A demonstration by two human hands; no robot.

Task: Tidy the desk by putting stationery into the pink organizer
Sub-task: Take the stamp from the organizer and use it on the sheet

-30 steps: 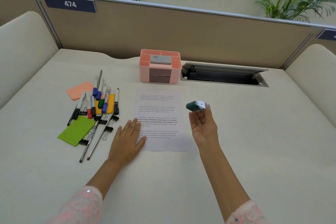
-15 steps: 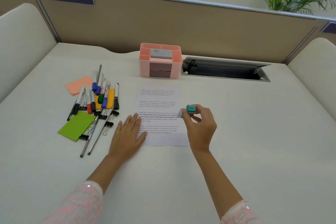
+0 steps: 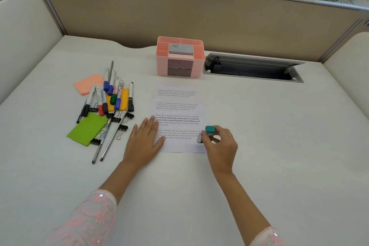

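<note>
In the middle of the frame, the left hand (image 3: 144, 142) is lying flat on the desk (image 3: 279, 146), with its straight fingers a little spread and their tips pressing on the left edge of a printed sheet of paper (image 3: 178, 106). Just right of the middle, the right hand (image 3: 220, 147) is curling its fingers and pinching a small thing with a teal top (image 3: 209, 130) (it could be a correction tape or a stamp, I cannot tell which) at the lower right corner of the paper. The pink organizer (image 3: 180, 59) is standing at the upper middle of the frame, against the brown wall, with a grey box (image 3: 181, 49) sitting in its top. On the left side of the frame, a pile of markers (image 3: 114, 94), pens and black binder clips (image 3: 121, 127) is lying on the desk, mixed with sticky notes: an orange pad (image 3: 87, 85), a yellow one (image 3: 123, 99) and a green one (image 3: 86, 129). To the right of the organizer, a grey cable slot (image 3: 253, 68) is sitting open in the desk.
</note>
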